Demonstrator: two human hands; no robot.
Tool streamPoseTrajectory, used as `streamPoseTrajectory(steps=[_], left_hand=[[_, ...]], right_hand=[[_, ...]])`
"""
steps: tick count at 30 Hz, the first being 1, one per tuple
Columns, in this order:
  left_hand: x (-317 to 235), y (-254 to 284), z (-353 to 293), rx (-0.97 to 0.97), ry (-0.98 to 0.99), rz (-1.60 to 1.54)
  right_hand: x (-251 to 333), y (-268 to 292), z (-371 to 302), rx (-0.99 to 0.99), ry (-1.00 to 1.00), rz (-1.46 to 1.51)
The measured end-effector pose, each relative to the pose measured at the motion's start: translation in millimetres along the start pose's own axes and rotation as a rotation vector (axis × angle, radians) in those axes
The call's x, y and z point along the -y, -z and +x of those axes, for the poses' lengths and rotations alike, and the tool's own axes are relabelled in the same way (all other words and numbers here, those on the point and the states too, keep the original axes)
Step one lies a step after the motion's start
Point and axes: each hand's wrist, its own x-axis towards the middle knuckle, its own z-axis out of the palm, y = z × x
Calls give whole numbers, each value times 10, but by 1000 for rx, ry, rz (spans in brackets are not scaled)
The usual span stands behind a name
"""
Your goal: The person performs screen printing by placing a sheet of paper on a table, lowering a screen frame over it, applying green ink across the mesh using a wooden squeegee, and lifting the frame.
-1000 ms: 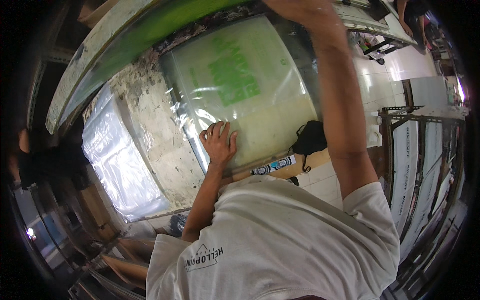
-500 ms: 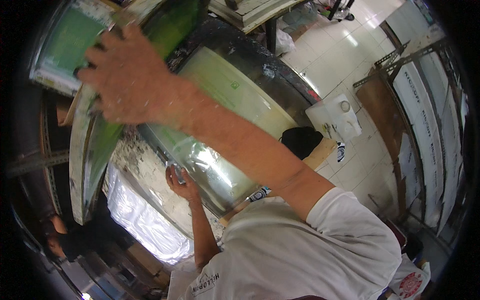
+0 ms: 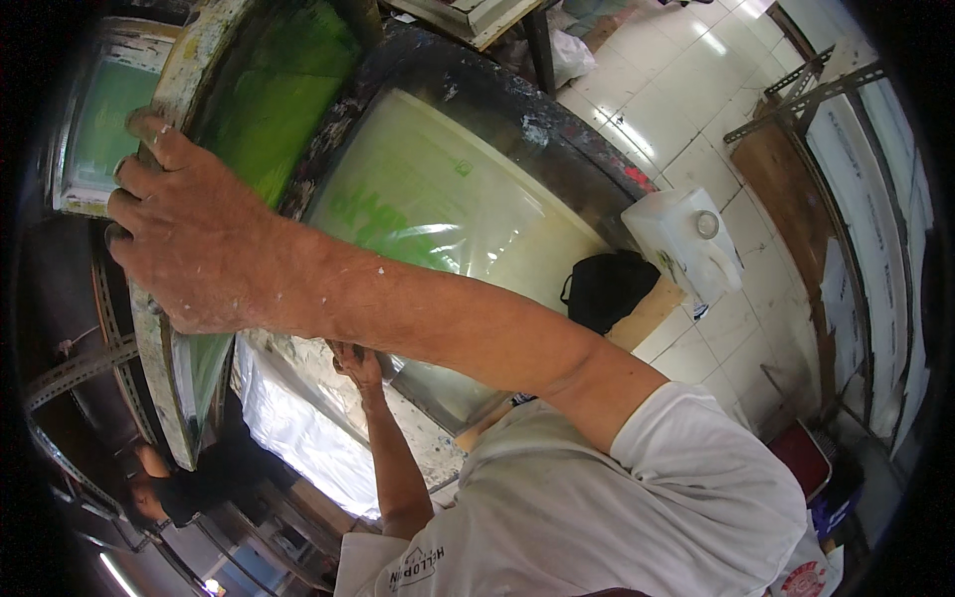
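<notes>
My right arm reaches across to the upper left, where my right hand is closed over the edge of a tilted, paint-worn screen-printing frame. Green mesh shows inside that frame. Beyond my forearm, a glossy clear plastic sheet with green print lies over a dark, paint-stained board. My left hand is below the forearm, its fingers curled beside the sheet's near-left edge. The forearm partly hides those fingers, and what they hold cannot be made out.
A silvery sheet lies left of my left arm. Black cloth and a white plastic jug are at the board's right end. Metal racks holding boards stand at right. Another person is at lower left.
My right hand has come down and closed over the frame's edge; it was spread and blurred before. The left hand now shows just under the right forearm, its fingers more hidden.
</notes>
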Motion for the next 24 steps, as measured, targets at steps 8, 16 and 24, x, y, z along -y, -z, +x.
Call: streamPoseTrajectory(steps=[8, 16, 24], left_hand=[[92, -75, -18, 38, 42, 16], [100, -73, -32, 65, 73, 99], [-236, 1, 22, 70, 63, 22]], right_hand=[[-22, -12, 41, -2, -1, -20], [-22, -28, 28, 31, 15, -36], [-23, -91, 63, -30, -16, -19]])
